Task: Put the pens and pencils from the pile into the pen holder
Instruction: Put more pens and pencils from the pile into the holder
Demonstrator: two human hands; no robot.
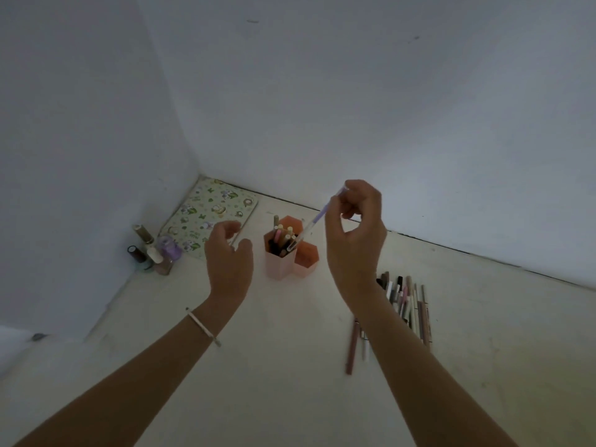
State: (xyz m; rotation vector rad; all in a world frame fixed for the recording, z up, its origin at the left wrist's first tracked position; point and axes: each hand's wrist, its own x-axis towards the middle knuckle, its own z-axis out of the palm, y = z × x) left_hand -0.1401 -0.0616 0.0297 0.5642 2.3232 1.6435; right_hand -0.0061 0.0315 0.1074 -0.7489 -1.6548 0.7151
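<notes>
Currently: right hand (pixel 354 240) pinches a lilac pen (pixel 317 217) by its top, with the tip in the pink hexagonal pen holder (pixel 277 266) (front cell, already stocked). Left hand (pixel 229 256) hovers beside it, relaxed, holding nothing; the pile (pixel 408 301) lies by the right forearm.

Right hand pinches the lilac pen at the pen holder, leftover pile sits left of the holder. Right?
Not quite: the head view shows the pile of pens and pencils to the right of the pink pen holder, not the left. The right hand does pinch the lilac pen, its lower end at the holder.
</notes>
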